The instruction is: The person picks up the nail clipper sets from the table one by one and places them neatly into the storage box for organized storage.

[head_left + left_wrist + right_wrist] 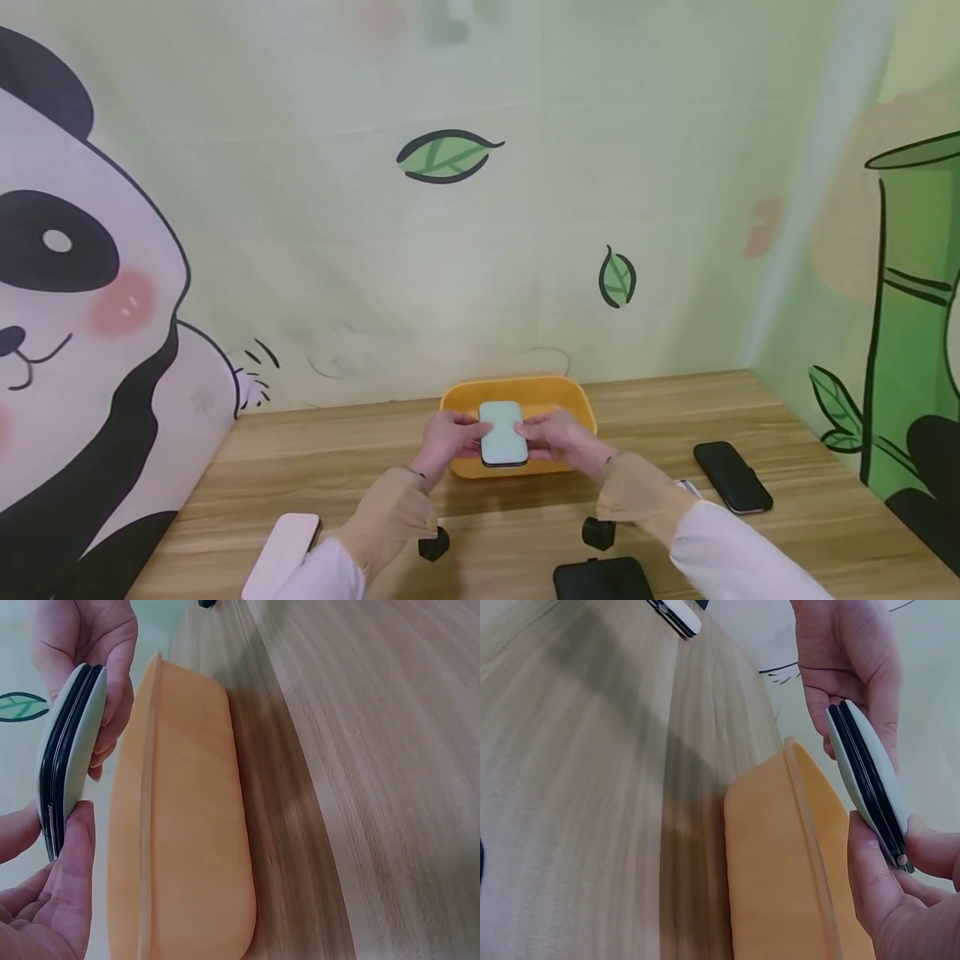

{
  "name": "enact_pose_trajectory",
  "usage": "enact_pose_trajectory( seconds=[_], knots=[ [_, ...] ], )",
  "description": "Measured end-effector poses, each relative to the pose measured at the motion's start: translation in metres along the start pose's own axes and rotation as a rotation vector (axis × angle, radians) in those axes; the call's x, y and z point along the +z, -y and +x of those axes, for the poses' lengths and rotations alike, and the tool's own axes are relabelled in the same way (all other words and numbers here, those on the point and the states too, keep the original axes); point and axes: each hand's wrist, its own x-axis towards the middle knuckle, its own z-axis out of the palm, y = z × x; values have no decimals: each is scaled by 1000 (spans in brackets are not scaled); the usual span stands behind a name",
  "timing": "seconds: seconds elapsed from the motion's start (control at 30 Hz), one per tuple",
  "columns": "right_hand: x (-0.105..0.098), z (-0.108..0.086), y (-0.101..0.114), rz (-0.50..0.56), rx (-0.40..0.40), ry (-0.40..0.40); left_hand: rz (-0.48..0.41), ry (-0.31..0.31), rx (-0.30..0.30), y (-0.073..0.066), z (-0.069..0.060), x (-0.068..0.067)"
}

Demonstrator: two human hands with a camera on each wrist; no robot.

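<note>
A pale mint, flat case [503,433] with rounded corners is held up between both hands, over the front part of an orange bin [517,388]. My left hand [447,442] pinches its left edge, thumb on top and fingers beneath. Its right edge is gripped the same way by my right hand [564,440]. Seen edge-on in the left wrist view, the case [91,742] has two pale shells with a dark band between them. The right wrist view shows the same dark seam, with the case tilted above the bin's rim [810,817].
On the wooden table [360,425], a white flat case [281,554] lies at left. A black case [732,477] lies at right, another black case [603,579] at the front edge. A small white item [688,488] is partly hidden by the right forearm. A printed backdrop [525,208] stands behind.
</note>
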Motion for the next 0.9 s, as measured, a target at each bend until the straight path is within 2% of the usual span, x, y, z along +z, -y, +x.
enact_pose_trajectory(
  seconds=[0.17, 0.43, 0.9],
  knots=[
    [1, 7, 0, 10, -10, 7, -8, -24, -8, 2, 3, 0],
    [3, 17, 1, 35, -5, -41, 9, -64, -2, -1, 9, -1],
    [7, 27, 5, 16, -12, -45, 6, -56, 27, 0, 14, -9]
  ],
)
